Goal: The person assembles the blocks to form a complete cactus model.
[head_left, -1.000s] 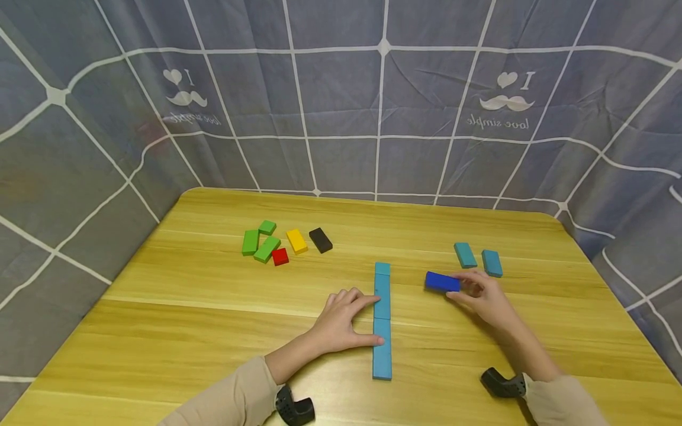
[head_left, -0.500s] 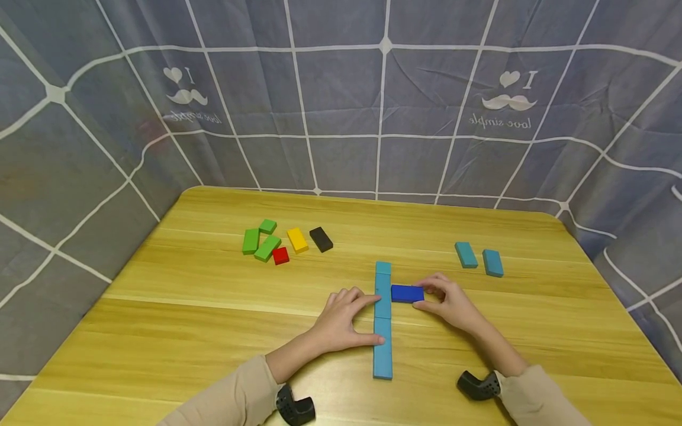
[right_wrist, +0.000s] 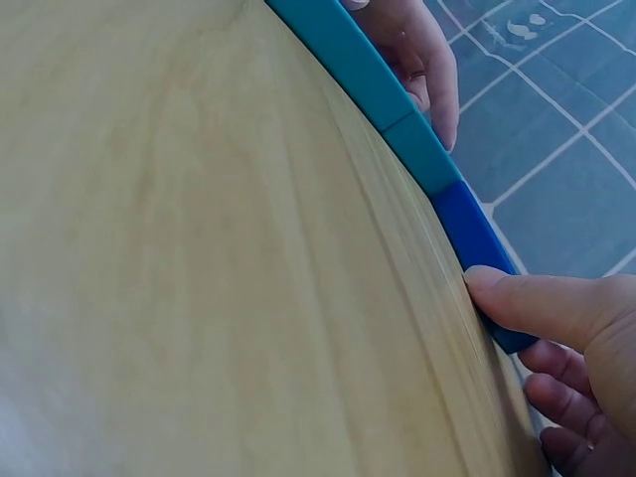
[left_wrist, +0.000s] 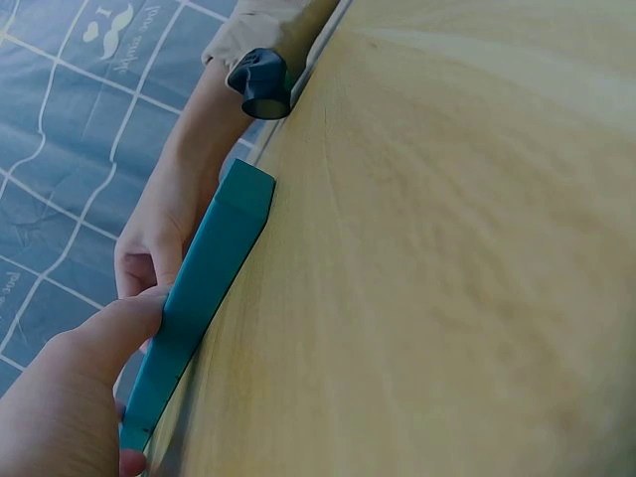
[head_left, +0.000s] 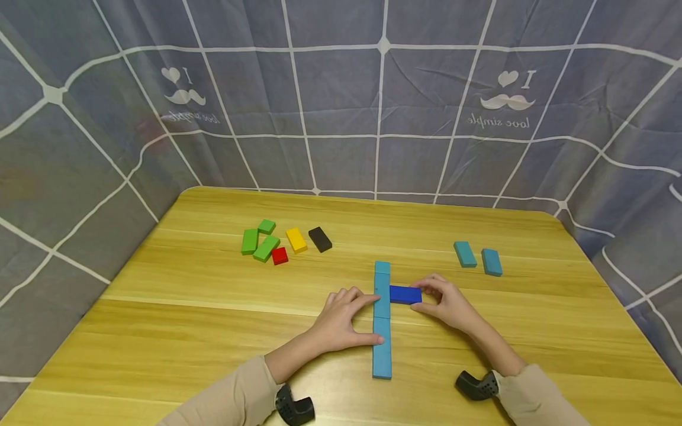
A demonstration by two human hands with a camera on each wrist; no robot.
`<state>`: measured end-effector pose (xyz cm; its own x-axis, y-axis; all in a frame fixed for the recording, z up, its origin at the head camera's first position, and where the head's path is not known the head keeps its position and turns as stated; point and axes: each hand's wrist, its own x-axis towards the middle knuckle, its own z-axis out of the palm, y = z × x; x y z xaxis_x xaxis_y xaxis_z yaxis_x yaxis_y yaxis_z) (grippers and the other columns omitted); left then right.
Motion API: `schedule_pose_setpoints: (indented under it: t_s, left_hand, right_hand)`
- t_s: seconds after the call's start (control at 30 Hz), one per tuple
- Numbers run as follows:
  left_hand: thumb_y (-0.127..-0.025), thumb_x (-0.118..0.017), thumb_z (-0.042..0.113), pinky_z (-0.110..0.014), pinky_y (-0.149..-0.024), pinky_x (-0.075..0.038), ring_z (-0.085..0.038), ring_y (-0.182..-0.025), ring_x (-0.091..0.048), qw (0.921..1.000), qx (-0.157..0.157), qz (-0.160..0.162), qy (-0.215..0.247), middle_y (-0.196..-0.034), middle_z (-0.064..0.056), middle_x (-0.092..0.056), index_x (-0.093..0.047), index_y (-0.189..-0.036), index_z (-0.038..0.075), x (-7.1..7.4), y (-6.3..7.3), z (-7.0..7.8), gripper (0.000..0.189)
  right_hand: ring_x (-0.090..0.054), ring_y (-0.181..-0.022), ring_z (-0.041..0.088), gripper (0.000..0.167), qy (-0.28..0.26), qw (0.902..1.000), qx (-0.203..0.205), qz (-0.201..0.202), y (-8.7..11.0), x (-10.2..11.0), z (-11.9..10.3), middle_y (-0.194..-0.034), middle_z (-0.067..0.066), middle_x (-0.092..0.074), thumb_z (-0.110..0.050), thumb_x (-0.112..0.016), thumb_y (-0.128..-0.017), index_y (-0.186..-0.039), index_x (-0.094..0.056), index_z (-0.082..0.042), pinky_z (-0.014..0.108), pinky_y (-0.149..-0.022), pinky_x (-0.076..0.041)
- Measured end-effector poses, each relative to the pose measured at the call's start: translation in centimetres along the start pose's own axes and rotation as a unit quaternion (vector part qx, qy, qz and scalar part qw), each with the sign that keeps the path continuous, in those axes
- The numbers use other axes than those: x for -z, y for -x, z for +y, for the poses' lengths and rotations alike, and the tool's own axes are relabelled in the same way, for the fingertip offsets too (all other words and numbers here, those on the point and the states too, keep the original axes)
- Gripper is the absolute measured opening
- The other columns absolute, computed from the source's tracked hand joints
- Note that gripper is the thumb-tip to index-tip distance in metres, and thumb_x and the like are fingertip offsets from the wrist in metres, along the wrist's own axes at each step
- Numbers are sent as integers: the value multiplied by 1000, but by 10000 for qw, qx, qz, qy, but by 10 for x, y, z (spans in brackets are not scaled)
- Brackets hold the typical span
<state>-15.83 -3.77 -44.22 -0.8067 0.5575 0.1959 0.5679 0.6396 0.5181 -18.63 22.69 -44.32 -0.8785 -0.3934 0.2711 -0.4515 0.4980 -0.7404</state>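
Near the middle of the table [head_left: 213, 331], a dark-blue block [head_left: 404, 294] lies with its far end against the right side of a light-blue row [head_left: 382, 358]; a second ago it was held apart from that row and slanted, and now it meets the upper long piece, above the seam between the two long pieces; that suggests the joining is all but done, with only release or a small straightening left; the block is flat, oblong and plain-faced, deeper in colour than the row, and stands out from it at roughly a right angle.

The right hand [head_left: 444, 303] pinches its outer end between thumb and finger; the left hand [head_left: 338, 322] spreads thumb and forefinger wide, touching the row either side of the seam, apparently steadying it; further off lie two loose light-blue blocks [head_left: 465, 254] to the right, and green blocks [head_left: 250, 242], a red block [head_left: 279, 256], a yellow block [head_left: 296, 240] and a black block [head_left: 320, 239] to the left.
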Motion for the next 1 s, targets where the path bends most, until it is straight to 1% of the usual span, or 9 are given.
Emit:
schedule_pose_setpoints:
  t_s: [0.1,0.2,0.27,0.37,0.47,0.53,0.67,0.83,1.0]
  left_hand:
    - [-70,-67,59,-27,-78,-28,-9,-86,-38,10000,12,-13,21,-101,6,-47,-49,-133,24,0,0,0,74]
    - [-71,-67,58,-28,-78,-28,-10,-87,-38,10000,0,-19,32,-101,6,-47,-49,-133,23,1,1,1,74]
    - [-71,-67,58,-28,-77,-28,-10,-87,-39,10000,-20,-9,25,-101,6,-47,-49,-133,23,2,1,1,74]
    - [-71,-67,58,-28,-77,-28,-10,-87,-39,10000,-52,19,37,-101,5,-48,-49,-133,22,2,1,1,74]
    - [-70,-67,58,-28,-77,-28,-10,-87,-39,10000,-66,36,54,-102,5,-48,-50,-132,22,2,1,1,74]
    - [-70,-68,57,-28,-77,-28,-10,-87,-39,10000,-57,40,60,-102,5,-48,-50,-132,22,2,1,1,74]
    - [-70,-68,57,-28,-78,-28,-10,-88,-39,10000,-40,36,49,-103,6,-48,-49,-133,22,2,2,1,74]
    - [-70,-68,57,-29,-78,-28,-10,-87,-39,10000,-48,30,55,-103,5,-48,-49,-132,22,2,1,1,74]
    - [-70,-68,57,-29,-79,-28,-10,-88,-39,9999,-88,36,75,-104,5,-49,-49,-132,22,1,1,1,73]
  right_hand:
    - [-47,-77,18,30,104,9999,-9,-24,0,-1,-3,-90,4,-56,-7,-75,-73,-101,-66,-3,24,-66,-41]
    - [-48,-79,25,32,125,9999,-58,-101,-1,1,-11,-92,9,-57,-2,-74,-73,-102,-64,2,27,-68,-42]
    - [-50,-81,28,34,40,9997,-172,-176,-2,5,-17,-95,14,-59,0,-73,-73,-104,-63,5,30,-70,-43]
    - [-50,-83,25,36,-94,9993,-311,-164,-5,16,-14,-98,15,-60,-3,-72,-76,-109,-61,5,27,-69,-43]
    - [-48,-82,19,36,-115,9993,-327,169,-8,36,2,-97,15,-58,-6,-70,-79,-112,-60,2,23,-67,-39]
    - [-46,-82,18,38,-123,9986,-305,402,-9,52,14,-98,17,-54,-5,-69,-80,-116,-57,3,21,-66,-38]
    - [-45,-85,15,44,110,9956,-528,768,-5,84,33,-104,15,-49,-6,-66,-83,-124,-51,3,18,-68,-37]
    - [-41,-84,11,51,391,9904,-895,977,6,111,55,-108,13,-45,-9,-67,-83,-129,-47,1,18,-67,-33]
    - [-38,-85,10,57,635,9874,-1181,835,14,126,71,-110,15,-43,-12,-68,-83,-132,-43,3,20,-70,-32]
